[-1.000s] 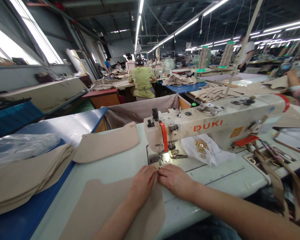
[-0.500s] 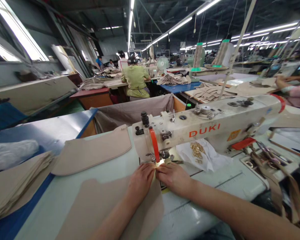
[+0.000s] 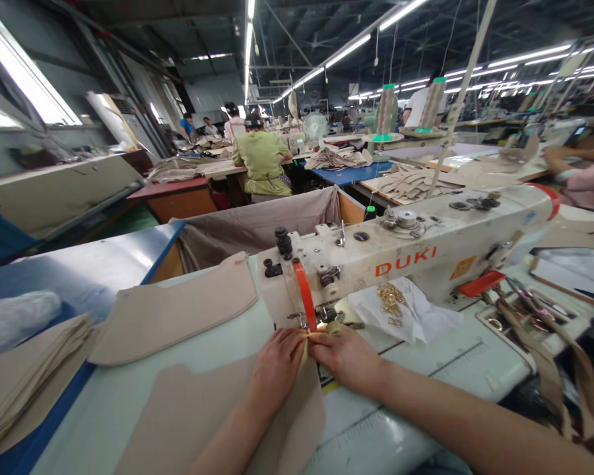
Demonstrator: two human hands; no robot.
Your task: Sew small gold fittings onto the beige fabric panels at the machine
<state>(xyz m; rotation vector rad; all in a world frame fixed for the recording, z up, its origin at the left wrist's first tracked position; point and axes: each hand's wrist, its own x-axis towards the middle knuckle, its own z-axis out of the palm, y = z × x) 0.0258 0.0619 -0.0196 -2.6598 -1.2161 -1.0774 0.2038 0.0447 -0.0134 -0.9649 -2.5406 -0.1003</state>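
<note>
A white sewing machine marked DUKI stands across the pale green table. Just in front of its needle area, my left hand pinches the edge of a beige fabric piece. My right hand grips the same edge from the other side, its fingertips nearly touching the left ones. The fabric spreads toward me under my left forearm. An orange guard hangs over the fingertips, and a small light glows there. The needle itself is hidden.
Another beige piece lies left of the machine, with stacked fabric farther left. Gold rings rest on white paper. A tray at the right holds tools and straps. People sit at other tables beyond.
The camera view has shifted slightly, moving the background and the left-hand fabric leftward. Both hands keep their hold close to the needle area, with hardly any visible movement.
</note>
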